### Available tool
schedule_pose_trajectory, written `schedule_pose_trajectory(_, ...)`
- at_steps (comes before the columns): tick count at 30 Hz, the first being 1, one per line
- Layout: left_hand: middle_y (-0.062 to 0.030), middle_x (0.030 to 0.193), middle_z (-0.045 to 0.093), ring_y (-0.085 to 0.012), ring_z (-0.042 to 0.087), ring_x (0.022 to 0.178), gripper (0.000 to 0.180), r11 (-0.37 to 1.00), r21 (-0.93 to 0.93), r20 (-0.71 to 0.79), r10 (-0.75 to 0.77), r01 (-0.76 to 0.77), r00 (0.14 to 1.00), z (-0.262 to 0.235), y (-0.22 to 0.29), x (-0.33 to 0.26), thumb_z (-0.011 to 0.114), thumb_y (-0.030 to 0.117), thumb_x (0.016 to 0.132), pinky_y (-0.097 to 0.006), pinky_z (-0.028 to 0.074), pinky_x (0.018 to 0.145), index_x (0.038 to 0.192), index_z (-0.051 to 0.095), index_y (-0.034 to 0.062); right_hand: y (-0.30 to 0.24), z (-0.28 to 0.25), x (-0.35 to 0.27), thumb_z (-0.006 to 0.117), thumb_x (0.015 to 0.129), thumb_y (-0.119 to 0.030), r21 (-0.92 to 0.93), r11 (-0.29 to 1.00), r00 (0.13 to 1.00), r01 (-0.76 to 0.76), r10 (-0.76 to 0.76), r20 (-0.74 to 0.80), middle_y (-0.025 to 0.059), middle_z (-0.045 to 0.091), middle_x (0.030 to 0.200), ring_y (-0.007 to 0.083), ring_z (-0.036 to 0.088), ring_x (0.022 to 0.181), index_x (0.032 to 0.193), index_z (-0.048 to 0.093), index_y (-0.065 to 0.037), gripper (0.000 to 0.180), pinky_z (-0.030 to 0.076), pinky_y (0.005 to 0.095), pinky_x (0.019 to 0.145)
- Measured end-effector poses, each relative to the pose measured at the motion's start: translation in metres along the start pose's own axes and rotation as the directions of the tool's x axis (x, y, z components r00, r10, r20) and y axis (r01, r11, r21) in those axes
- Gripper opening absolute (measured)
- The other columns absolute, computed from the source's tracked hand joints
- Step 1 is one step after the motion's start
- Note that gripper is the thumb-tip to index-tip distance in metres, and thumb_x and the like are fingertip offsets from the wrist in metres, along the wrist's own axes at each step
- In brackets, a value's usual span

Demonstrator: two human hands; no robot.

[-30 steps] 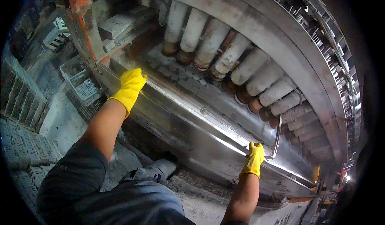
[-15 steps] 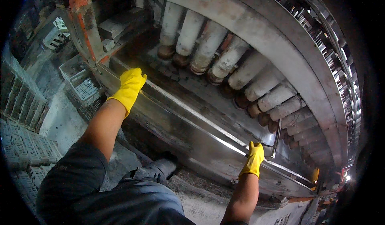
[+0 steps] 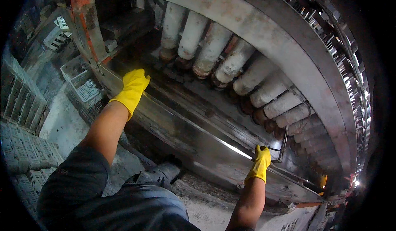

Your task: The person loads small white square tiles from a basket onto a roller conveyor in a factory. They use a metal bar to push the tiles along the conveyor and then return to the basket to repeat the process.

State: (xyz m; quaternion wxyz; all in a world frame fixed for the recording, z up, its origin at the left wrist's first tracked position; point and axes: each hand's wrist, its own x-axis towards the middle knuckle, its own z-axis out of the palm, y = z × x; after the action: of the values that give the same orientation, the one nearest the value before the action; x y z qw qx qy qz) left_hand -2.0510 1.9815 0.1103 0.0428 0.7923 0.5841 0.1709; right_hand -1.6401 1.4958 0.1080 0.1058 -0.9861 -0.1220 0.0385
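Both my hands wear yellow rubber gloves and are closed into fists at the near side of a long metal trough. My left hand [image 3: 135, 89] is at the trough's left part. What its fingers close on, if anything, is hidden. My right hand [image 3: 260, 164] is farther right, at the trough's near rim [image 3: 233, 147], with its fingers curled and their grip hidden too. Just beyond it stands a thin angled metal frame [image 3: 284, 145]; I cannot tell whether the glove touches it. Dark lines run along the trough between the two fists.
A row of whitish cylinders [image 3: 211, 49] hangs over the trough under a curved metal guard [image 3: 247, 14]. An orange-painted post [image 3: 84, 14] rises at the left. Plastic crates [image 3: 84, 86] stand on the floor at the left, with stacked crates [image 3: 29, 148] nearer.
The long pale strip that ran between my fists and on to the right no longer shows; that line is dark now. The cylinders have shifted slightly left in view. My hands barely moved.
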Motion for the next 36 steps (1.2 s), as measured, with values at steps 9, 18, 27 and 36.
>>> schedule_pose_trajectory(9,-0.0128,0.117,0.071,-0.0347,0.065,0.111,0.044,0.997,0.05,0.047,-0.067,0.065,0.997,0.014,0.001,0.019,0.069,0.047,0.086,-0.047,0.051,0.094,0.112,0.072,0.0119,-0.023,-0.007,0.002,0.063,0.088,-0.049,0.058,0.998,1.0,-0.021,0.021,-0.004,0.0197,0.072,0.113,0.0381,0.068,0.106,0.113,0.071,-0.006,0.051,0.051,0.0456,0.09)
schedule_pose_trajectory(18,-0.0115,0.115,0.071,-0.0349,0.066,0.109,0.038,0.999,0.035,0.041,-0.038,0.036,0.998,0.015,0.003,0.025,0.068,0.045,0.086,-0.047,0.053,0.092,0.109,0.072,0.0147,-0.03,-0.006,0.013,0.063,0.085,-0.047,0.037,0.999,0.998,0.037,-0.035,-0.045,0.0205,0.071,0.116,0.0379,0.066,0.11,0.115,0.073,-0.007,0.05,0.05,0.0453,0.096)
schedule_pose_trajectory(27,-0.0124,0.112,0.072,-0.0348,0.066,0.108,0.039,0.992,0.071,0.133,-0.109,0.1,0.985,0.003,0.019,0.032,0.064,0.045,0.087,-0.045,0.053,0.092,0.109,0.072,0.0136,-0.043,-0.012,0.019,0.063,0.084,-0.048,0.025,1.0,1.0,-0.012,0.013,-0.029,0.0188,0.072,0.115,0.0373,0.067,0.11,0.112,0.073,-0.007,0.05,0.051,0.0458,0.094)
schedule_pose_trajectory(36,-0.0128,0.115,0.071,-0.0349,0.066,0.109,0.043,0.997,0.072,0.079,-0.043,0.037,0.996,0.013,0.01,0.028,0.064,0.048,0.086,-0.046,0.052,0.094,0.114,0.071,0.0143,-0.024,-0.001,0.025,0.062,0.084,-0.049,0.005,1.0,0.999,0.013,-0.012,-0.039,0.0203,0.072,0.111,0.0372,0.068,0.107,0.114,0.073,-0.008,0.052,0.052,0.0457,0.092)
